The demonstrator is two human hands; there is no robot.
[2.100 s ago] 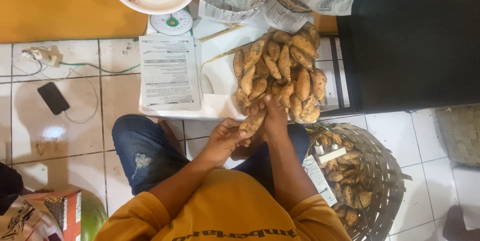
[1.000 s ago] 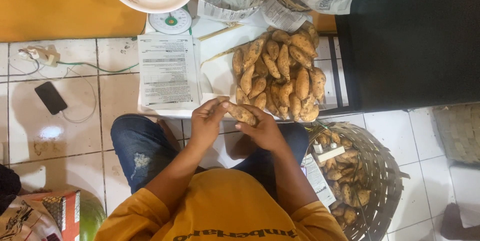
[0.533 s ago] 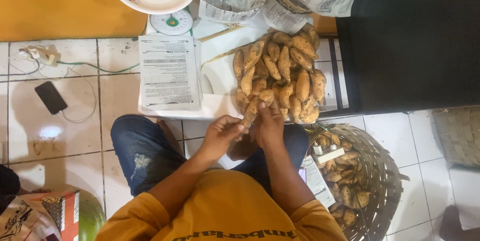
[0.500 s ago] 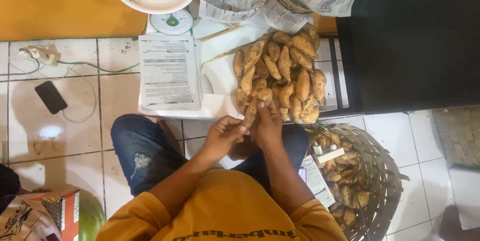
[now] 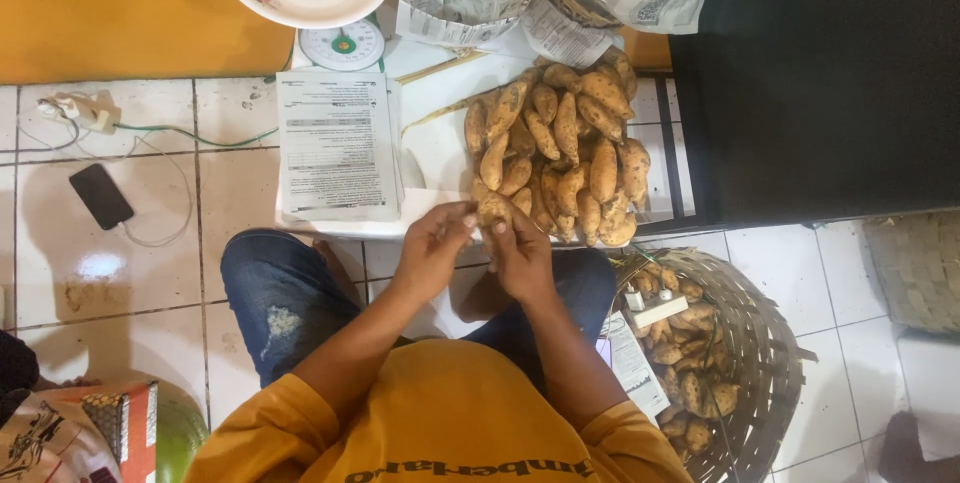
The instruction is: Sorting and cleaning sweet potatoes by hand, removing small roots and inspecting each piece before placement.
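The left hand (image 5: 432,243) and the right hand (image 5: 520,255) are meeting over the near edge of a white sheet (image 5: 440,143), both pinching one tan tuber (image 5: 493,210) between their fingertips. That tuber is sitting just at the near end of the pile of tubers (image 5: 565,153) lying on the sheet. A printed paper (image 5: 335,143) is lying to the left of the pile, and a wicker basket (image 5: 770,363) holding more tubers is standing on the tiled floor at the near right.
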